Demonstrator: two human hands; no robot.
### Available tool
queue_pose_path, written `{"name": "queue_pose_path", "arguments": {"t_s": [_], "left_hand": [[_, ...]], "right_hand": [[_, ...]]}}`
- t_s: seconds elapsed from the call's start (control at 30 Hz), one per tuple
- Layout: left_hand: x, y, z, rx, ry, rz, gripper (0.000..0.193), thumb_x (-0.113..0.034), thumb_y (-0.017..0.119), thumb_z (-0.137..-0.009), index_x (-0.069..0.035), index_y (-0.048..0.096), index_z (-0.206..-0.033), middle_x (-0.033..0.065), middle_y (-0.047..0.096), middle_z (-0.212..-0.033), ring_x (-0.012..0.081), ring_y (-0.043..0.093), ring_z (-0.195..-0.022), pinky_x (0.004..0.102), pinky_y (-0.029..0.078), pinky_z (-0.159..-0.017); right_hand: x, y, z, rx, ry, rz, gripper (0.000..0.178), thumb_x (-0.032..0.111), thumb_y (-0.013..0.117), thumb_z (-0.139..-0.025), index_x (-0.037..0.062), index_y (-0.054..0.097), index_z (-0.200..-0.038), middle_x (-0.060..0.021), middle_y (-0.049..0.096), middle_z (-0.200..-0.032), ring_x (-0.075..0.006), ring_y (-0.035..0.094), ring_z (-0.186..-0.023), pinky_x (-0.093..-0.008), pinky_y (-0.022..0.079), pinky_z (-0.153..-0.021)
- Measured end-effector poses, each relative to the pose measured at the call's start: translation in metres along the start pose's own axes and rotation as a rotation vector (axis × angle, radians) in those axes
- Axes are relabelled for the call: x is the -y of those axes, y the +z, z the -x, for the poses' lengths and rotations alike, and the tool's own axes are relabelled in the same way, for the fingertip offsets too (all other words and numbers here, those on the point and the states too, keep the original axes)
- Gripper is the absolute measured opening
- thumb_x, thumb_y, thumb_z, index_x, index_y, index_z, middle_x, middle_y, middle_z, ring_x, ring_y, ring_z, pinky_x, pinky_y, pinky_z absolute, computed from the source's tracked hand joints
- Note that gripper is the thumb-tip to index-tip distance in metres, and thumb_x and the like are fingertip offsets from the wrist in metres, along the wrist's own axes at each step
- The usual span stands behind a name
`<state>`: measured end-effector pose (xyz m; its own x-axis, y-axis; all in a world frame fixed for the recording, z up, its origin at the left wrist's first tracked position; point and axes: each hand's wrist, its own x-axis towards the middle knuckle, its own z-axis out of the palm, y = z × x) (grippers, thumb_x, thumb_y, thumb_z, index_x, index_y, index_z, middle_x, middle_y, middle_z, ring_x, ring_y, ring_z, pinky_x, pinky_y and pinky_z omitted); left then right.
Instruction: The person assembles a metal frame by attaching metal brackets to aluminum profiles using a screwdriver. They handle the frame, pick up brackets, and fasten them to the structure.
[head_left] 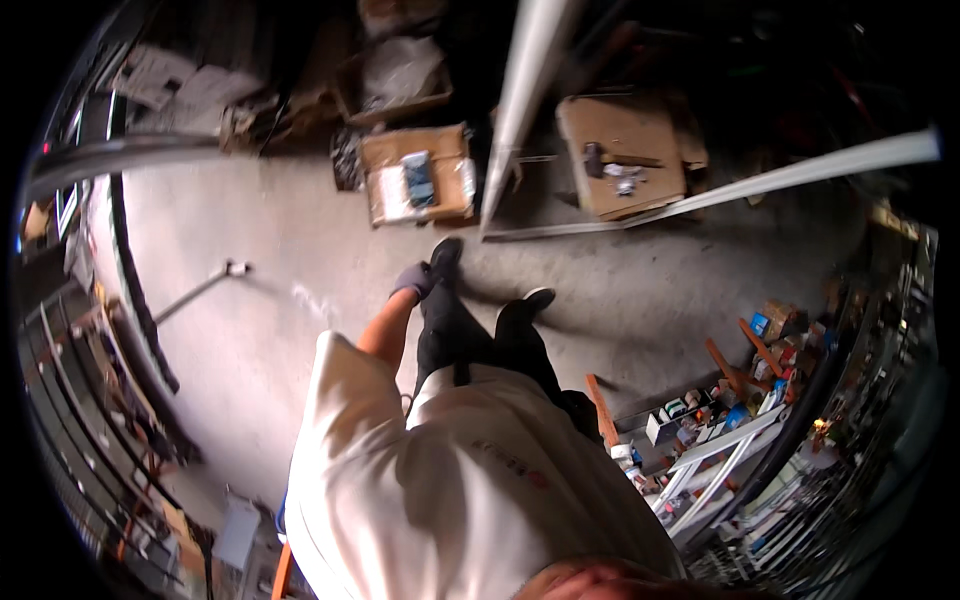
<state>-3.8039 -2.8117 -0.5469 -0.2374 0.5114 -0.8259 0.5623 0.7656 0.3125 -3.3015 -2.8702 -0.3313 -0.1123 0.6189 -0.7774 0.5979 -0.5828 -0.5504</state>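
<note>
Lying on cardbd box [450, 150], blue obj [419, 182] has long axis approx fore-aft.

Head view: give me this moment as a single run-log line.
left hand: gloved, by left leg, grip unclear | right hand: not visible | ahead: cardboard box bearing dark blue item; hammer-like tool on cardboard

Right hand hidden from view

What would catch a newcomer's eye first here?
Probably the pale frame, its bars slanting across the upper right. Left of it, a blue-grey object lies on a cardboard box, while a hammer-like tool rests on brown cardboard between the bars. Near the picture's middle hangs the gloved left hand.
</note>
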Motion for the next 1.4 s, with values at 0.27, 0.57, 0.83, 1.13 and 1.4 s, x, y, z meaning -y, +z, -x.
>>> {"name": "queue_pose_path", "arguments": {"t_s": [0.27,0.57,0.83,1.13,1.4], "left_hand": [[-0.221,0.159,-0.013,0.276,0.599,-0.448,0.04,-0.037,0.055,-0.093,-0.002,0.068,-0.11,0.0222,0.069,-0.105,0.0378,0.065,-0.102,0.0451,0.051,-0.087],[-0.449,0.219,-0.016,0.352,0.809,-0.748,0.024,-0.024,0.056,-0.091,-0.004,0.07,-0.094,0.0179,0.07,-0.089,0.0311,0.068,-0.086,0.0424,0.053,-0.073],[-0.658,0.345,-0.06,0.408,1.292,-0.947,0.026,-0.029,0.057,-0.088,-0.009,0.073,-0.09,0.0167,0.072,-0.097,0.0376,0.069,-0.09,0.0462,0.055,-0.082],[-0.836,0.469,-0.066,0.481,0.716,-1.006,0.055,-0.051,0.058,-0.087,-0.011,0.069,-0.123,0.0182,0.066,-0.126,0.0388,0.063,-0.116,0.0452,0.048,-0.099],[-1.079,0.488,-0.112,0.443,0.86,-0.939,0.058,-0.051,0.056,-0.089,-0.011,0.064,-0.131,0.0183,0.062,-0.133,0.0361,0.058,-0.124,0.0452,0.043,-0.106]], "right_hand": [[-0.067,-0.132,-0.024,-0.221,-0.16,-0.113,0.025,0.03,0.065,-0.093,0.0111,0.071,-0.107,-0.0089,0.072,-0.091,-0.0228,0.07,-0.078,-0.0364,0.056,-0.071],[-0.082,-0.269,0.038,-0.702,-0.204,-0.113,0.034,0.033,0.06,-0.093,0.0045,0.071,-0.109,-0.0161,0.066,-0.126,-0.0275,0.069,-0.104,-0.0413,0.057,-0.087],[-0.135,-0.409,0.047,-1.107,-0.252,-0.256,0.027,0.025,0.065,-0.094,0.0049,0.069,-0.112,-0.0158,0.072,-0.099,-0.0339,0.069,-0.091,-0.044,0.055,-0.084],[-0.217,-0.629,0.038,-1.522,0.283,-0.138,0.039,0.021,0.071,-0.085,0.0091,0.064,-0.122,-0.0206,0.062,-0.121,-0.0402,0.058,-0.111,-0.0476,0.048,-0.096],[-0.359,-0.714,0.046,-1.81,0.759,0.068,0.055,0.025,0.081,-0.074,0.0101,0.063,-0.124,-0.0215,0.058,-0.13,-0.0414,0.05,-0.125,-0.0501,0.043,-0.104]]}}
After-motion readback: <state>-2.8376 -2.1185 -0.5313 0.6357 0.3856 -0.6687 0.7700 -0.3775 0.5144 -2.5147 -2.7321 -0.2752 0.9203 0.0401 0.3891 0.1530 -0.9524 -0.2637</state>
